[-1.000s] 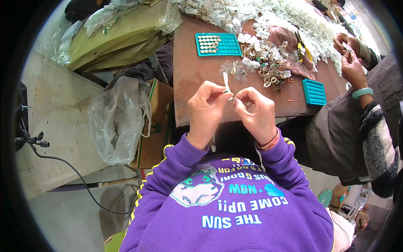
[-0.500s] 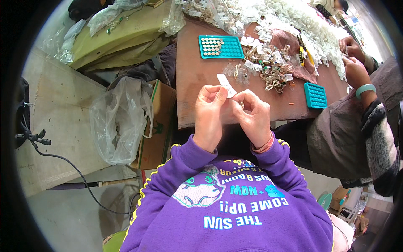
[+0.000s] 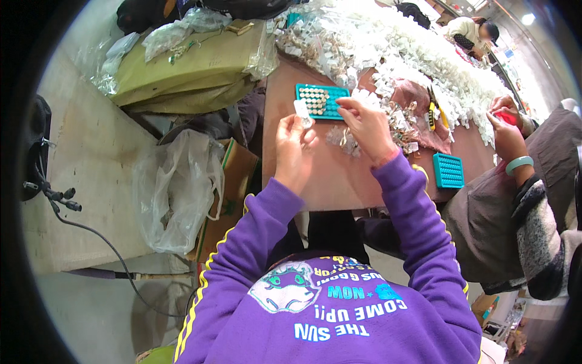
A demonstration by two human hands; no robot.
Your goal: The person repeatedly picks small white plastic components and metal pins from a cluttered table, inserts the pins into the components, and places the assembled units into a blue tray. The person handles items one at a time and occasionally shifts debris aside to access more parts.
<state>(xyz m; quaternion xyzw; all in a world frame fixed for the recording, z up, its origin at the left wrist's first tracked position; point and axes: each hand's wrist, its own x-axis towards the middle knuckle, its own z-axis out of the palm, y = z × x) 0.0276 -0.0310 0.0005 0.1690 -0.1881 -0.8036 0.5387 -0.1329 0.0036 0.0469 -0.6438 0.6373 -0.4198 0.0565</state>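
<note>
My left hand (image 3: 293, 148) pinches a small flat white plastic piece (image 3: 302, 111) between thumb and fingers, just in front of a teal tray (image 3: 341, 93). Rows of round silvery button-like discs (image 3: 314, 97) fill the tray's left part; its right part shows bare pits. Over that right part is my right hand (image 3: 368, 126), thumb and forefinger pressed together at the tray. Whatever lies between these fingertips is too small to make out. Close by the right hand are small clear plastic bits (image 3: 343, 141) on the brown table (image 3: 339, 182).
A large heap of white plastic pieces (image 3: 448, 73) covers the far table. Yellow-handled pliers (image 3: 433, 115) lie on a reddish cloth (image 3: 412, 97). A second teal tray (image 3: 448, 171) sits right. At the right edge, a co-worker's hands (image 3: 508, 130) hold something red. A plastic bag (image 3: 176, 194) hangs left.
Both hands have moved apart and forward. My right hand has left the white piece and reached the tray; my left still holds the piece. The co-worker's hands now hold something red.
</note>
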